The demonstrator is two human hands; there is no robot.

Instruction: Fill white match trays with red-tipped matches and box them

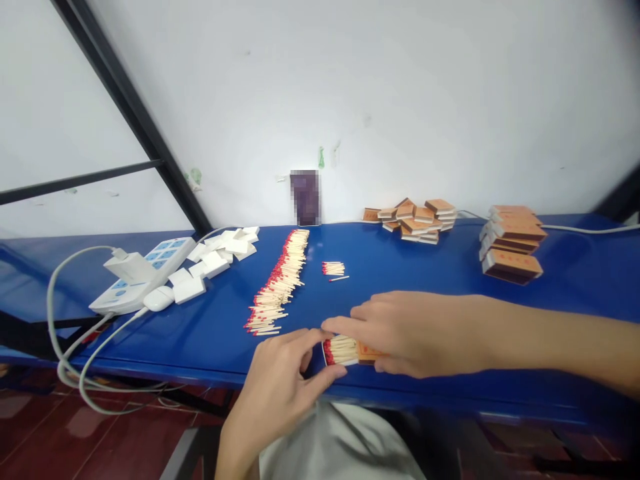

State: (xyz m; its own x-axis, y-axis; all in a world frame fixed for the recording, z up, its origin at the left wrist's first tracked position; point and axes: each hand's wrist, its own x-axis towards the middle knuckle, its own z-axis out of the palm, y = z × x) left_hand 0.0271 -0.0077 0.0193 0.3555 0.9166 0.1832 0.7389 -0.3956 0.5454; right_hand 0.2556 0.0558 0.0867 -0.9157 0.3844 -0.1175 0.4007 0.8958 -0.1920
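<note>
Near the front edge of the blue table lies a matchbox with its white tray of red-tipped matches partly inside the orange sleeve. My left hand pinches the tray's left end between thumb and fingers. From the right, my right hand is closed over the sleeve and covers most of it, its index finger reaching to the tray's far edge. Beyond my hands, a long row of loose matches slants toward the wall. A small group of matches lies to its right.
White empty trays lie heaped at the left, beside a power strip with plugs and cables. Orange matchboxes are piled by the wall, and more are stacked at the right. A blurred dark object leans on the wall.
</note>
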